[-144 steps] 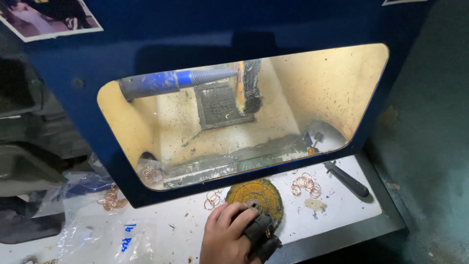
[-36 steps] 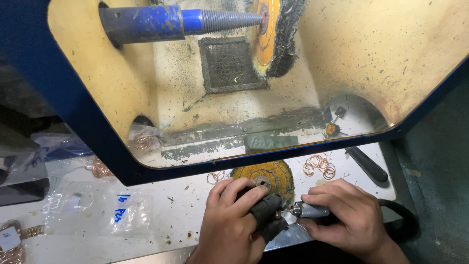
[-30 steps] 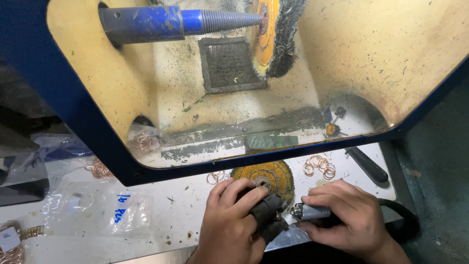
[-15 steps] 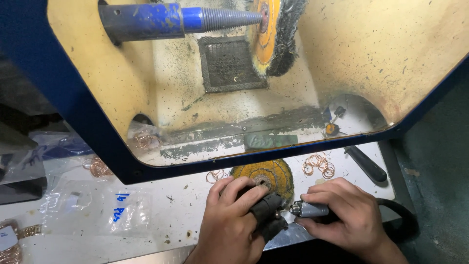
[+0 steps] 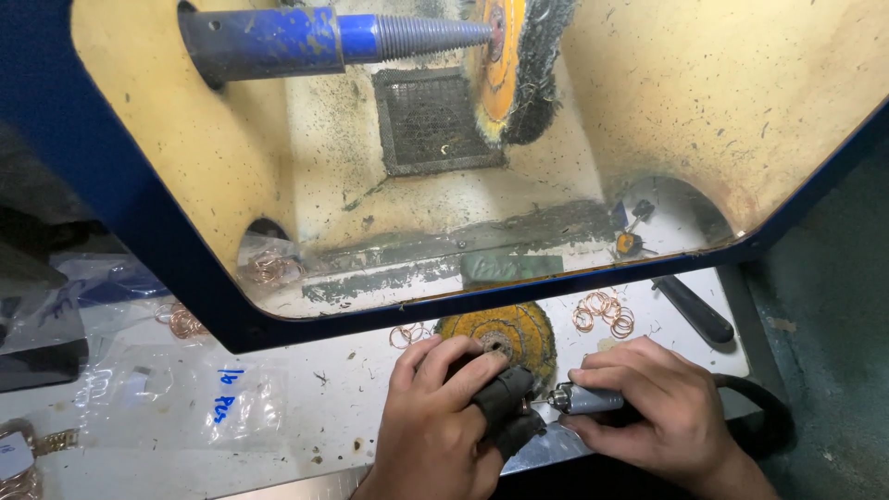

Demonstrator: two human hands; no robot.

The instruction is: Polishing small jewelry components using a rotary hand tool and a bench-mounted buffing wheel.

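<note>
Left hand [image 5: 435, 417] curled tight around a small dark work holder [image 5: 505, 407] at the near edge of the white surface [image 5: 352, 380], fingers and thumb clamped on it. Right hand [image 5: 648, 412] pinched closed on the grey handpiece [image 5: 588, 400] of a flexible-shaft tool, its metal tip meeting the holder between the two hands, black hose [image 5: 759, 417] trailing off to the right. Whatever tiny piece sits at the tip too small to make out. Holder probably light, stiff and slightly grippy, best taken round its thick body, well clear of the tip; handpiece likely smooth and slim, best held pen-style near its nose for control. Just beyond the hands, a loose yellow buffing wheel [image 5: 505, 331] lying flat, thin copper-coloured rings [image 5: 604, 313] scattered beside it, likely light and easily bent. Black-handled tool [image 5: 693, 310] to the right. Behind, a blue hood [image 5: 139, 250] framing a dusty polishing bay, with a blue tapered spindle [image 5: 324, 39] and a mounted yellow bristle wheel [image 5: 514, 60]. Clear plastic bags [image 5: 157, 407] at left.
</note>
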